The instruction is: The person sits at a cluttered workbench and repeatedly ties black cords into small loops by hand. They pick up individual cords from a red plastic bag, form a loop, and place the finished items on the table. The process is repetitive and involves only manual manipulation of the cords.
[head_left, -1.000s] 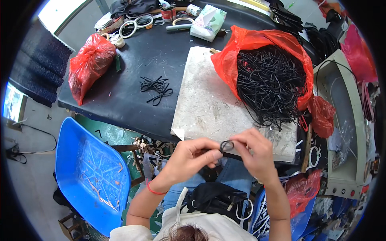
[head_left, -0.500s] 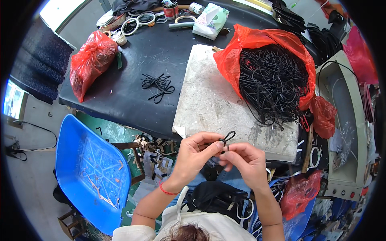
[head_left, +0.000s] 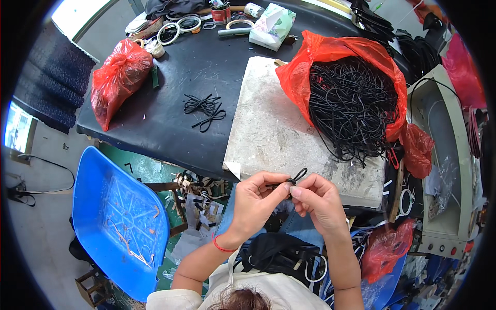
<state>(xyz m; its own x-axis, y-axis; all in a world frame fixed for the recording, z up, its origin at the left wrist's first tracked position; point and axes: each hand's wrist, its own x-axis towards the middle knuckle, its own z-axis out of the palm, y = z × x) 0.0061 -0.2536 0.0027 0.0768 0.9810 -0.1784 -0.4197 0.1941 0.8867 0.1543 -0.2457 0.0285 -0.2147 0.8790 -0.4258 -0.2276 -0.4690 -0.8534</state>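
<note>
Left hand (head_left: 254, 200) and right hand (head_left: 321, 204) are close together in front of the body, thumbs and forefingers pinching a black cord (head_left: 300, 175) between them. Cord is doubled into a small loop, which projects beyond the fingertips; the exact grip at the join is partly hidden by the thumbs. A red bracelet (head_left: 223, 248) is worn on the left wrist.

Below the hands, a black bag (head_left: 281, 250) lies on the lap. To the left stands a blue tub (head_left: 116, 201) containing loose pale strips (head_left: 135, 251).

Just beyond the hands, a worn pale board (head_left: 266, 139) lies on the black tabletop (head_left: 165, 150). An open red bag (head_left: 293, 77), filled with a tangled heap of black cords (head_left: 354, 108), rests on the board's right part, some strands spilling over its near side. Left of the board, a small cord bundle (head_left: 202, 105) lies loose. Farther left sits a tied red bag (head_left: 121, 77). Along the far side are tape rolls (head_left: 179, 32), a red can (head_left: 221, 16) and a tissue packet (head_left: 272, 27).
</note>
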